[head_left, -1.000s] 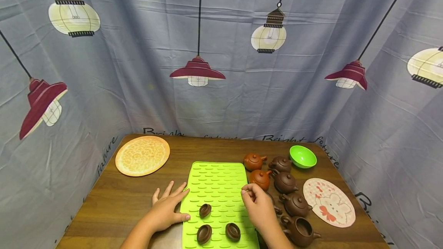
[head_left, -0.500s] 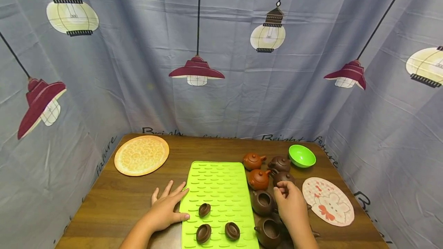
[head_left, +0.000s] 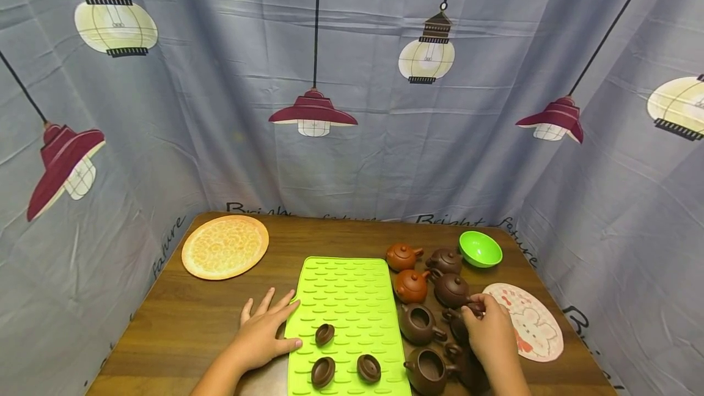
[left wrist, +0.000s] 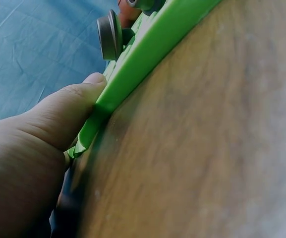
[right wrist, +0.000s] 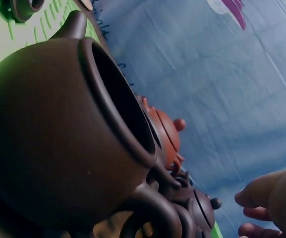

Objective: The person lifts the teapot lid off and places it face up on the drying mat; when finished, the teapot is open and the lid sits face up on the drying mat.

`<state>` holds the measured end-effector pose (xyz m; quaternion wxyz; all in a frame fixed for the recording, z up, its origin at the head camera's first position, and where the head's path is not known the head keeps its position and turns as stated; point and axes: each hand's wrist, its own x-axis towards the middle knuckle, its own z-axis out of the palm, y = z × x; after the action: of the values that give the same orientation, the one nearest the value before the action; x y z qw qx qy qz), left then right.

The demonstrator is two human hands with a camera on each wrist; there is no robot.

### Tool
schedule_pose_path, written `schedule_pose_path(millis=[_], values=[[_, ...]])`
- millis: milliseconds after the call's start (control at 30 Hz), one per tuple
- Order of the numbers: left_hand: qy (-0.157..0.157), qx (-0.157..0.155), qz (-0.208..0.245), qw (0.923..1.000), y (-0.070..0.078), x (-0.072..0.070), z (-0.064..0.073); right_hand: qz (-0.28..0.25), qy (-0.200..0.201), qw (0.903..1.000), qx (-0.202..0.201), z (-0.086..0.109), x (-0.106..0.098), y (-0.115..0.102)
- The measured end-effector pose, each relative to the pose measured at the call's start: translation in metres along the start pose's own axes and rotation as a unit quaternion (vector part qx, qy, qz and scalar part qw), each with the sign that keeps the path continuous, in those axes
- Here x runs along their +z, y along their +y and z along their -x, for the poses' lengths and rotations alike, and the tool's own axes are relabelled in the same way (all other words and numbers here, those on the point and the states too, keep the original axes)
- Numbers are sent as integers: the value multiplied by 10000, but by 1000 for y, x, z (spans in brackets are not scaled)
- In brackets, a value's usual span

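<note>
- 3 brown lids (head_left: 322,372) lie apart on the near half of a bright green mat (head_left: 346,292); the left wrist view shows 1 of them tilted, knob side against the mat.
- Left hand (head_left: 261,338): fingers released, straight and spread at the mat's left side, with the thumb touching the mat's edge.
- Right hand (head_left: 492,332): fingers bent over a dark brown teapot (head_left: 458,327) that the hand partly hides; whether they grip its lid, I cannot tell.
- 2 lidless brown teapots (head_left: 429,371) stand upright just beside the mat's right edge, 1 nearer than the other.
- 2 lidded brown teapots (head_left: 451,289) stand beyond the right hand, and another brown pot (head_left: 466,364) sits partly hidden by the right arm.
- 2 orange teapots (head_left: 411,286), both lidded, stand near the mat's far right corner.
- A green bowl (head_left: 481,255) rests past the teapots; a round rabbit mat (head_left: 541,332) lies right of the right hand.
- A round yellow mat (head_left: 225,247) lies at the far left of the wooden bench (head_left: 203,316).
</note>
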<state>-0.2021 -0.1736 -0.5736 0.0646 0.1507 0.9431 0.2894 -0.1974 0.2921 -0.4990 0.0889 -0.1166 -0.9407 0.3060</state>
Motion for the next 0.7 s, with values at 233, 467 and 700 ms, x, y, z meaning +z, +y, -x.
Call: schedule_pose_path(millis=[233, 467, 700], values=[[107, 121, -94, 9998, -4, 5, 2, 260, -176, 9995, 15, -3, -1, 7], [146, 185, -125, 9996, -4, 6, 2, 403, -421, 9983, 45, -5, -5, 12], [196, 218, -190, 9994, -4, 5, 2, 514, -441, 9977, 30, -8, -7, 18]])
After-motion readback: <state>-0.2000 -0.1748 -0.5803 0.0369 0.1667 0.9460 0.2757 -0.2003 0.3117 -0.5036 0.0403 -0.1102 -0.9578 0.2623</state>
